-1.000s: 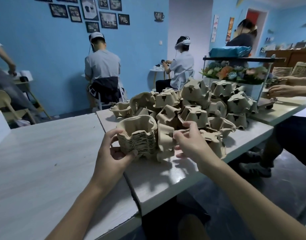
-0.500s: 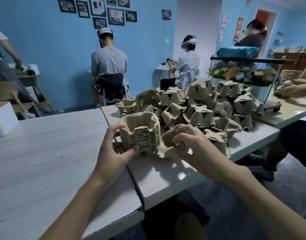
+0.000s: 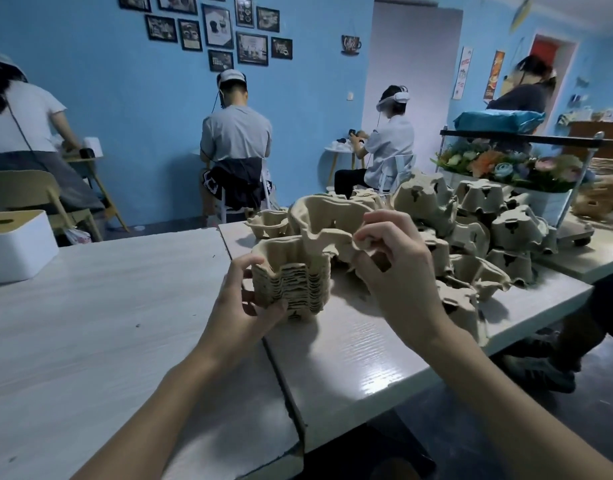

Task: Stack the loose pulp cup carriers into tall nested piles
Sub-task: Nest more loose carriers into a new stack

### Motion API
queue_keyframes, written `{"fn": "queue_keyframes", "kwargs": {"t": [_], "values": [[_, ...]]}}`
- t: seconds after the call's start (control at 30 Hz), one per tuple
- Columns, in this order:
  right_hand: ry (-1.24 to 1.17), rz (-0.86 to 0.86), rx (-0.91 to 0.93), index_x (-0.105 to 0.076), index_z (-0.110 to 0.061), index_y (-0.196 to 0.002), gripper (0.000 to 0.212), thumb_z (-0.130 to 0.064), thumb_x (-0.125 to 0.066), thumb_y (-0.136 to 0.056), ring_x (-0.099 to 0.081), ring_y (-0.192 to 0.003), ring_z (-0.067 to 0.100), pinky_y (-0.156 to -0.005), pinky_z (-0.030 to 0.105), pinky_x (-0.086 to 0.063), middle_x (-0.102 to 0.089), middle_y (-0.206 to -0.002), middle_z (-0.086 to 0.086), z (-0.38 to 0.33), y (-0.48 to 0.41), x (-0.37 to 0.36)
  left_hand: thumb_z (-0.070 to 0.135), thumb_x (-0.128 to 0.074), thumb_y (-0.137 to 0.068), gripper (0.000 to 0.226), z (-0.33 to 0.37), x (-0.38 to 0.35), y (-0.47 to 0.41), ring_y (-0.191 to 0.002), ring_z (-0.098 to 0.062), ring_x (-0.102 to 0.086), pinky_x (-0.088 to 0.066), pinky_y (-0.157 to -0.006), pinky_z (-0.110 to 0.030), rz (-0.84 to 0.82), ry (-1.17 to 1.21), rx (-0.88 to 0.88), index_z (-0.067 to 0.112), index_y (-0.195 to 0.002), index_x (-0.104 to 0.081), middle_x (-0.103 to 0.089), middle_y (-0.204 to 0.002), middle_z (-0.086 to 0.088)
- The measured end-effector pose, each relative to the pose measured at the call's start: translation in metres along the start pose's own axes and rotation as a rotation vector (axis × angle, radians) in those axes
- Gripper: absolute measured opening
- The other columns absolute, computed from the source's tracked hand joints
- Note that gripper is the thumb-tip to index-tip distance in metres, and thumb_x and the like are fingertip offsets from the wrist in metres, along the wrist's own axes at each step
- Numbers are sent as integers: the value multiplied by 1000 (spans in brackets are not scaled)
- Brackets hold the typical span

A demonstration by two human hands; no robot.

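Observation:
A nested pile of brown pulp cup carriers (image 3: 298, 289) stands on the pale table (image 3: 350, 351) in front of me. My left hand (image 3: 249, 299) grips the pile's near left corner. My right hand (image 3: 391, 261) pinches the rim of a single loose carrier (image 3: 319, 216), which it holds tilted above the pile's right side. Behind and to the right lies a heap of several loose carriers (image 3: 488, 230), most turned upside down.
A second table (image 3: 90, 323) adjoins on the left, with a white box (image 3: 17, 247) at its far left. Several people sit or stand along the blue wall. A cart with flowers (image 3: 513, 168) stands at right, and another person's hand (image 3: 606, 192) reaches in beyond it.
My right hand has lifted the loose carrier from table level beside the pile up over the pile's top. My left hand stays on the pile. The view has shifted closer.

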State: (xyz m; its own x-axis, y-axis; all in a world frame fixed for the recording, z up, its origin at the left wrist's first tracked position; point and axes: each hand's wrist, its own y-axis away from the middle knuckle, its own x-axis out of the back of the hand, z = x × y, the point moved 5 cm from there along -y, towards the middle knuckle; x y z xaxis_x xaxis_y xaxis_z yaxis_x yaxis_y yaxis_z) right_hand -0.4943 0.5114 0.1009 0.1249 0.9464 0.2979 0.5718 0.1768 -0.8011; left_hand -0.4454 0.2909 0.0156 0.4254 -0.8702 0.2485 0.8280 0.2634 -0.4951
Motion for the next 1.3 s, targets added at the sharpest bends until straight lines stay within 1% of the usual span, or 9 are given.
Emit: {"fn": "queue_keyframes", "kwargs": {"t": [0.07,0.2,0.4,0.6,0.7,0.83,0.87,1.0,1.3], "values": [[-38,-26,33,-68,-5,-91,11,1,-70,-82,-54,-101,-1,-84,6,-43,-57,-112,6,-4,-5,-21,8,-80,-82,71,1,0,1,-86,-17,-64,-52,-63,-22,2,-35,-25,48,-122,-37,-51,-125,9],[-72,-49,79,-69,-3,-88,11,2,-74,-80,-53,-98,-9,-82,6,-43,-60,-108,7,-3,-10,-50,5,-81,-80,86,-4,-1,1,-90,-12,-63,-51,-65,-17,26,-40,-48,40,-135,-25,-46,-126,12],[-92,-89,150,-67,-4,-109,27,-18,-69,-86,-58,-111,9,-95,34,-49,-62,-115,4,9,-3,-60,14,-83,-78,102,-15,-4,0,-90,-2,-61,-49,-67,-14,48,-12,3,43,-145,-12,-46,-129,12],[-35,-93,61,-71,-16,-105,29,-37,-55,-92,-55,-120,20,-97,53,-44,-56,-126,-2,26,8,-70,22,-86,-76,108,-10,-6,3,-104,-6,-62,-53,-78,-18,60,-6,-36,57,-143,-10,-45,-136,9],[52,-40,26,-68,-21,-115,34,-39,-49,-93,-50,-122,19,-99,51,-41,-52,-130,-3,35,21,-68,50,-85,-69,104,-9,-3,-2,-123,-26,-55,-56,-93,-42,64,-69,-31,62,-143,-14,-38,-143,4],[217,183,-109,-62,-17,-120,37,-35,-45,-92,-49,-118,24,-98,48,-37,-57,-122,5,48,27,-52,39,-84,-73,86,2,-6,-11,-118,6,-49,-48,-82,-7,4,-127,-72,57,-138,-30,-38,-136,9],[301,217,-163,-61,-20,-121,36,-34,-46,-91,-47,-118,26,-98,46,-35,-57,-121,6,52,27,-49,41,-83,-73,81,2,-5,-12,-116,5,-50,-47,-79,-6,2,-142,-78,57,-134,-33,-40,-133,9],[581,53,-356,-50,-37,-133,39,-34,-49,-94,-34,-126,28,-104,46,-23,-52,-129,8,72,27,-57,48,-79,-69,73,-6,-5,-12,-106,-19,-60,-53,-72,-17,6,-92,-66,57,-127,-37,-47,-128,5],[646,-139,-449,-43,-38,-143,45,-38,-40,-98,-25,-134,21,-108,45,-11,-52,-137,-5,88,19,-68,43,-78,-72,69,-6,-5,-9,-102,-14,-59,-52,-72,-19,7,-56,-58,53,-127,-37,-47,-129,14]]}}
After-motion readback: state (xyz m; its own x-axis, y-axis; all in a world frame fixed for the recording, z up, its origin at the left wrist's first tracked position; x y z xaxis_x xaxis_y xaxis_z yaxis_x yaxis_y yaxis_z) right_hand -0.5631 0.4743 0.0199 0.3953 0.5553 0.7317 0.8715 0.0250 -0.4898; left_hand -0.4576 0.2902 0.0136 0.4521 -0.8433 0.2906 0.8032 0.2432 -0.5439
